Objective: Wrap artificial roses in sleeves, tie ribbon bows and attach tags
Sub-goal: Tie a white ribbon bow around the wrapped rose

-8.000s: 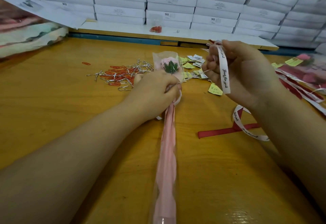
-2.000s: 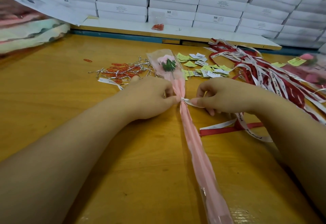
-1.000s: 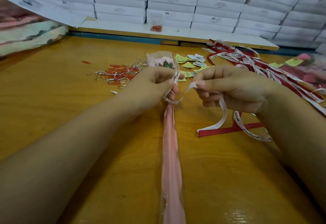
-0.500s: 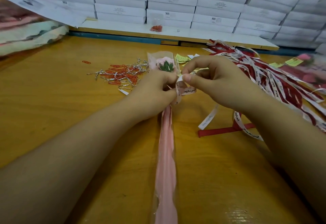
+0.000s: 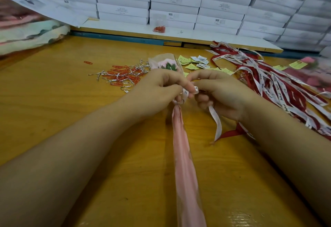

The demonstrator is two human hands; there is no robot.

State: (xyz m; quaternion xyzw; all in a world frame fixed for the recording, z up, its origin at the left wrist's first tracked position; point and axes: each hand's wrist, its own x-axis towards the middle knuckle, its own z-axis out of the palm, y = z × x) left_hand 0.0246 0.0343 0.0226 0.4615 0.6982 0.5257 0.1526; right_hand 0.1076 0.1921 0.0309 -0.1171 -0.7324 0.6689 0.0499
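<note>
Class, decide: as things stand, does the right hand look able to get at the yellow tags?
Probably not yet: the right hand pinches the white ribbon. The yellow tags lie close beyond it, nothing between.

I count one sleeved rose [image 5: 182, 146] and one white ribbon [image 5: 217, 124] in the grip, a second rose [image 5: 308, 60] far right of it; ribbons [image 5: 279, 87], tags [image 5: 195, 63], clips [image 5: 123, 76] beyond counting.

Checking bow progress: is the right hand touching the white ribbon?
Touching. The head view shows the right hand pinching the ribbon, its tail hanging below the fingers.
</note>
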